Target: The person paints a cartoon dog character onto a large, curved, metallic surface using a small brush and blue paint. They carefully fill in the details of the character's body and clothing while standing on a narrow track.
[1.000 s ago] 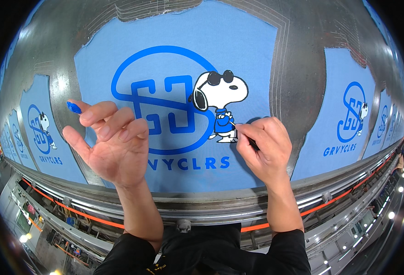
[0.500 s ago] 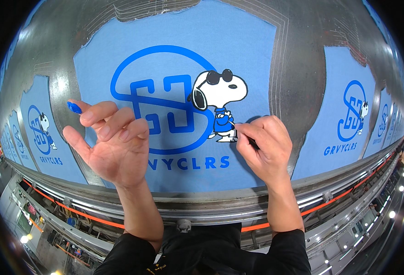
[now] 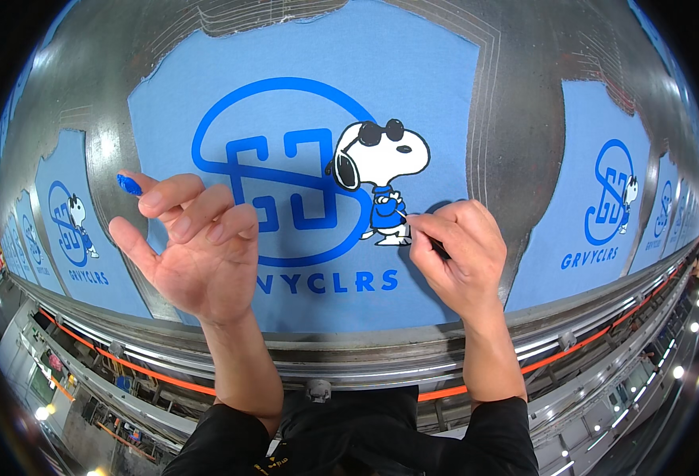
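Little moved since the earlier frame: right hand (image 3: 454, 255) stays pinched on a thin tool at the cartoon dog print's (image 3: 381, 163) foot on the blue fabric panel (image 3: 302, 47); left hand (image 3: 195, 246) open, fingertip blue-daubed; step judged print touch-up, next calling for steady tip work.

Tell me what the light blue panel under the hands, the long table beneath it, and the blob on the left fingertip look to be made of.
Light blue panel: probably matte woven fabric, no glare, ragged top edge.
Table: likely bare metal, grey with streaky sheen.
Blob on the left hand: seemingly wet blue ink or paint, same blue as the print.
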`<state>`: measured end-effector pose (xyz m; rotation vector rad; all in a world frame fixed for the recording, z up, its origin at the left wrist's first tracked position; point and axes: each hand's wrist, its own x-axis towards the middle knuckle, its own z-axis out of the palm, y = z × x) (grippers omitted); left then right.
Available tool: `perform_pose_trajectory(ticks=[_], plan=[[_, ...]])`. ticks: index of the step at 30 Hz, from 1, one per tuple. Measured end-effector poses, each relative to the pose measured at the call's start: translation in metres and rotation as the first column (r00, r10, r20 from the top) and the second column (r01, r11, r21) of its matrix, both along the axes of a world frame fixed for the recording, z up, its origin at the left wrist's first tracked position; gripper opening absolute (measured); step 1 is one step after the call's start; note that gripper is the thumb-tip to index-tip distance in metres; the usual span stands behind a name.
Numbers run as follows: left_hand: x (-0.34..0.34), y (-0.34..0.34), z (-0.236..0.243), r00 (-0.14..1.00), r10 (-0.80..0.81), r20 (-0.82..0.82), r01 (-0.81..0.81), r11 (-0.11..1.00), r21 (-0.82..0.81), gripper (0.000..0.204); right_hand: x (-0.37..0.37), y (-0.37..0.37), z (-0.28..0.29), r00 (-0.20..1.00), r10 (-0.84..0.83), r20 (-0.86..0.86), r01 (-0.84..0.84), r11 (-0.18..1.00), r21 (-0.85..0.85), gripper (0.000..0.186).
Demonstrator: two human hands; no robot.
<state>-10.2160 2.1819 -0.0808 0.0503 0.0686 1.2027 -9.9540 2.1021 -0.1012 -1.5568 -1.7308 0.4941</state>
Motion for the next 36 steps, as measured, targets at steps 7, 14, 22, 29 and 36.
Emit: perform_pose_trajectory(ticks=[7,14,22,29,36], plan=[[-0.0007,-0.0006,-0.0004,1.0,-0.003,-0.005,0.003,1.0,0.005,0.102,-0.0007,-0.0001,0.0012,1.0,0.002,-0.001,-0.002,1.0,-0.001,0.022],[0.0004,-0.0001,-0.0003,1.0,-0.005,-0.012,0.005,1.0,0.017,0.101,-0.0006,0.0,0.0005,1.0,-0.004,0.0,0.004,1.0,-0.003,0.022],[-0.0001,-0.0004,-0.0009,1.0,-0.006,-0.01,0.006,1.0,0.012,0.103,0.0005,-0.0002,0.0023,1.0,0.014,-0.02,-0.014,1.0,-0.019,0.021],[-0.0004,-0.0012,-0.0002,1.0,-0.005,-0.004,0.005,1.0,-0.002,0.103,-0.0007,-0.0002,0.0011,0.999,-0.016,-0.037,0.016,1.0,-0.015,0.021],[0.0001,-0.0011,-0.0016,1.0,-0.011,-0.002,0.011,1.0,0.004,0.104,-0.002,0.0009,-0.0008,0.999,-0.029,-0.027,0.029,1.0,0.003,0.021]])
